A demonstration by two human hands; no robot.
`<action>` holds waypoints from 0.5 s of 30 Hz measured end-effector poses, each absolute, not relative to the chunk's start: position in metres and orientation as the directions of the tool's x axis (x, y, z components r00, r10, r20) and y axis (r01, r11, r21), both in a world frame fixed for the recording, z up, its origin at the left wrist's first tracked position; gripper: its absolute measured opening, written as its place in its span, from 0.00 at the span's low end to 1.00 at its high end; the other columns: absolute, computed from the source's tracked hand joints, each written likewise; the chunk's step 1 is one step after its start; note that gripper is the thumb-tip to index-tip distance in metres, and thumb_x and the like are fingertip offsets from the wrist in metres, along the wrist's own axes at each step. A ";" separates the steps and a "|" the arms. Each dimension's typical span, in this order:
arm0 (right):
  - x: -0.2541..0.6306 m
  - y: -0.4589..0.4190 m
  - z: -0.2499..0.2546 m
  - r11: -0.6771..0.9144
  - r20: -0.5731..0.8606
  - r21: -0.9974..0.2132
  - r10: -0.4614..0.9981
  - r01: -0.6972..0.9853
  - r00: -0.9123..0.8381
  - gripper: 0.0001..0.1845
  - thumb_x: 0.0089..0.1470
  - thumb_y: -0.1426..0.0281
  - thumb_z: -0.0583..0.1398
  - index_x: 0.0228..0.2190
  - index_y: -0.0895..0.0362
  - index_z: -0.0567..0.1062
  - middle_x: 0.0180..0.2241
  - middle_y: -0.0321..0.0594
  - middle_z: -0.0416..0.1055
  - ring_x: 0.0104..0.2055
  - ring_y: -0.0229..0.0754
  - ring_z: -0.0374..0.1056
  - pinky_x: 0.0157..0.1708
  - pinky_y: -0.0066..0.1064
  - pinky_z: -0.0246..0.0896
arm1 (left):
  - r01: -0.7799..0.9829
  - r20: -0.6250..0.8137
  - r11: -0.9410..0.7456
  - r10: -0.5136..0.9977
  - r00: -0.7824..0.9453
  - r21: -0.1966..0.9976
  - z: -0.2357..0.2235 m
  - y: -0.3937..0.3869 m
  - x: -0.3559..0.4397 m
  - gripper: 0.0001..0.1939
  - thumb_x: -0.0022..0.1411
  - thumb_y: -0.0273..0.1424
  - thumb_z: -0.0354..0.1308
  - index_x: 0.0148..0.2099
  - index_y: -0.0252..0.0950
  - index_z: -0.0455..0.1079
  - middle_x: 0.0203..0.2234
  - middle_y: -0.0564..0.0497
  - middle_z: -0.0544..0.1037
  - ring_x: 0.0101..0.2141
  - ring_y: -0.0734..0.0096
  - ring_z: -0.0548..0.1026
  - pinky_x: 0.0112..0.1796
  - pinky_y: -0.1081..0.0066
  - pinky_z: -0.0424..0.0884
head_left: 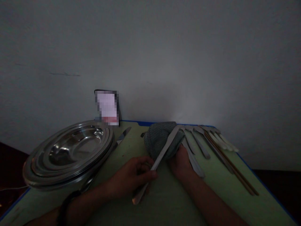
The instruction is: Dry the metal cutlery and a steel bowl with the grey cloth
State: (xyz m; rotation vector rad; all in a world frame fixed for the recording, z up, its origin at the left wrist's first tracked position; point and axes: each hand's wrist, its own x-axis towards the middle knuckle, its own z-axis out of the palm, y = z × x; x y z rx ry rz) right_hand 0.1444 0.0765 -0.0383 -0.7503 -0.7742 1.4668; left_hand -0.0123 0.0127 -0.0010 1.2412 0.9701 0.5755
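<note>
A knife (162, 152) is gripped by its handle between the thumb and fingers of the left hand (138, 172), its blade slanting far and to the right across a grey cloth (154, 139). The cloth is bunched over the right hand (181, 161), whose fingers are hidden, so how tightly they are closed cannot be told. Knife and cloth are held over the middle of the table (164, 207), between stacked metal dishes (70, 153) on the left and a row of cutlery (219, 153) on the right. For an even wipe, the handle should probably be held steady, the cloth folded around both faces, and strokes drawn toward the tip, with fingertips kept off the edge.
</note>
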 end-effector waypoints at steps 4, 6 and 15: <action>0.143 0.077 -0.029 -0.151 -0.118 -0.679 0.988 -0.719 -0.096 0.15 0.47 0.64 0.54 0.37 0.50 0.75 0.33 0.36 0.77 0.43 0.45 0.70 0.46 0.40 0.63 | 0.156 -0.292 0.249 0.869 0.399 0.956 0.002 0.011 -0.007 0.14 0.60 0.43 0.51 0.37 0.38 0.60 0.13 0.63 0.66 0.10 0.81 0.61 0.11 0.81 0.57; 0.141 0.076 -0.025 -0.184 -0.147 -0.632 0.982 -0.753 -0.116 0.16 0.48 0.65 0.53 0.37 0.50 0.75 0.35 0.36 0.77 0.45 0.44 0.69 0.48 0.41 0.62 | 0.143 -0.256 0.221 0.914 0.316 0.965 0.002 0.012 -0.005 0.15 0.61 0.45 0.48 0.39 0.39 0.58 0.12 0.64 0.63 0.08 0.81 0.57 0.10 0.80 0.54; 0.137 0.081 -0.026 -0.097 -0.035 -0.646 0.995 -0.757 -0.098 0.15 0.50 0.66 0.53 0.39 0.49 0.74 0.40 0.35 0.76 0.48 0.41 0.67 0.51 0.40 0.58 | 0.025 -0.113 0.110 0.967 0.229 0.994 -0.004 0.012 -0.012 0.13 0.57 0.29 0.51 0.46 0.38 0.62 0.26 0.57 0.68 0.25 0.77 0.64 0.26 0.77 0.61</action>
